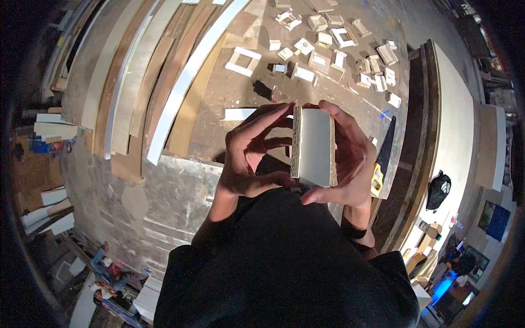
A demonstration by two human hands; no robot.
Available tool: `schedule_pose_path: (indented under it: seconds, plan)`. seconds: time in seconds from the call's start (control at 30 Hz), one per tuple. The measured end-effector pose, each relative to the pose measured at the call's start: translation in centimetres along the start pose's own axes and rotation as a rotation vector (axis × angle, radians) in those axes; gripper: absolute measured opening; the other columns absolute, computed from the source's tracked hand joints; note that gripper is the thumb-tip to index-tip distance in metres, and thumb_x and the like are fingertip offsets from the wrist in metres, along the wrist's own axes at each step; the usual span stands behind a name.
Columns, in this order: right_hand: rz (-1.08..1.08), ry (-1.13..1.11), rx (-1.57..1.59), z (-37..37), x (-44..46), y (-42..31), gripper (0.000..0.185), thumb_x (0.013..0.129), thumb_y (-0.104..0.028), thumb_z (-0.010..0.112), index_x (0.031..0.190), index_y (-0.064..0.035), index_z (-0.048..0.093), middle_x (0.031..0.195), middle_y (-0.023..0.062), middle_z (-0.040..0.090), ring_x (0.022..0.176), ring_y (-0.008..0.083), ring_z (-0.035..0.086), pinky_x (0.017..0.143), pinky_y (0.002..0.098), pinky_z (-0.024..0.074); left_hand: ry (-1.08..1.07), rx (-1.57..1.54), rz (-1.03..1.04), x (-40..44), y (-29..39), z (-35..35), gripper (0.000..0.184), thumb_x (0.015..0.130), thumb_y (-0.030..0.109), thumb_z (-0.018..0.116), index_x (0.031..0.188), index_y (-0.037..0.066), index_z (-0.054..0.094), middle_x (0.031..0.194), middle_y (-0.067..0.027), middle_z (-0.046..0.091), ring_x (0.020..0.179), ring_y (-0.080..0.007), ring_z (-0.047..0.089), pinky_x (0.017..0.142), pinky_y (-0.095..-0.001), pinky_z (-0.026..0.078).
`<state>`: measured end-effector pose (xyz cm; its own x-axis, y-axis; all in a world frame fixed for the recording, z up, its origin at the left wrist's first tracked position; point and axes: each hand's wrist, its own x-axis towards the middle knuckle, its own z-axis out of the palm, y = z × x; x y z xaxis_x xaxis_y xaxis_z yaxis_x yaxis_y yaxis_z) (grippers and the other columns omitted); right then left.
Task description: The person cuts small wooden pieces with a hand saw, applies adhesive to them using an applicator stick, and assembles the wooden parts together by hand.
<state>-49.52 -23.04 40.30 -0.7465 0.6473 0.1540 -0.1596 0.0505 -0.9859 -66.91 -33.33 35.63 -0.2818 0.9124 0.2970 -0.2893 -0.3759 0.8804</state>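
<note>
Block [316, 147] of white-faced board with raw edges, held upright mid-view, above the dark-clad lap; left hand [254, 150] curled, pinching its nine o'clock side between fingertips and thumb; right hand [353, 156] cupped, gripping the three o'clock side likewise; short white strip [239, 114] at ten o'clock, partly obstructed by the left hand; long boards [183, 76] beyond; square frame [256, 64] at eleven; small wooden assemblies [319, 62] scattered, twelve to one; yellow-handled saw [377, 180] and black bag [439, 190] toward four, right forearm intervening.
</note>
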Motion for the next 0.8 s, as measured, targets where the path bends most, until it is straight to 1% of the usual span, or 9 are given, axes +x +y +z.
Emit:
schedule_pose_path:
  seconds: [0.23, 0.3, 0.57, 0.63, 0.8]
  plan:
    - [-0.001, 0.011, -0.002, 0.12, 0.1, -0.22, 0.122, 0.044, -0.02, 0.103, 0.143, 0.0094, 0.038, 0.139, 0.0198, 0.052, 0.125, 0.0277, 0.056, 0.095, 0.0415, 0.0555, -0.018, 0.044, -0.003, 0.23, 0.38, 0.11, 0.104, 0.062, 0.026, 0.096, 0.145, -0.004, 0.042, 0.144, -0.0165, 0.048, 0.126, -0.0245, 0.054, 0.098, -0.0362, 0.054]
    - [0.005, 0.007, 0.041, 0.1, -0.03, -0.24, 0.122, 0.044, -0.019, 0.102, 0.143, 0.0102, 0.036, 0.138, 0.0202, 0.053, 0.125, 0.0274, 0.056, 0.095, 0.0415, 0.0555, -0.012, 0.024, -0.01, 0.15, 0.29, 0.22, 0.104, 0.062, 0.026, 0.096, 0.145, -0.004, 0.042, 0.144, -0.0163, 0.048, 0.127, -0.0245, 0.054, 0.098, -0.0364, 0.054]
    - [0.027, 0.034, 0.044, 0.2, -0.25, -0.15, 0.122, 0.045, -0.02, 0.102, 0.143, 0.0109, 0.036, 0.137, 0.0206, 0.053, 0.124, 0.0272, 0.057, 0.097, 0.0411, 0.0545, 0.001, 0.025, -0.033, 0.03, 0.31, 0.31, 0.104, 0.061, 0.026, 0.096, 0.145, -0.005, 0.042, 0.144, -0.0166, 0.047, 0.127, -0.0246, 0.053, 0.099, -0.0367, 0.053]
    - [0.027, 0.033, 0.041, 0.23, -0.33, -0.12, 0.122, 0.045, -0.02, 0.102, 0.143, 0.0109, 0.036, 0.137, 0.0206, 0.053, 0.124, 0.0273, 0.057, 0.097, 0.0413, 0.0545, 0.003, 0.006, 0.002, 0.04, 0.25, 0.45, 0.104, 0.061, 0.027, 0.096, 0.144, -0.006, 0.042, 0.144, -0.0171, 0.047, 0.127, -0.0248, 0.053, 0.099, -0.0368, 0.053]
    - [0.017, 0.05, 0.048, 0.37, -0.42, -0.17, 0.122, 0.045, -0.021, 0.102, 0.142, 0.0103, 0.037, 0.136, 0.0205, 0.054, 0.123, 0.0273, 0.057, 0.095, 0.0414, 0.0555, 0.024, -0.013, -0.001, -0.1, 0.32, 0.9, 0.104, 0.062, 0.028, 0.095, 0.144, -0.006, 0.042, 0.144, -0.0172, 0.047, 0.128, -0.0254, 0.053, 0.099, -0.0371, 0.054]
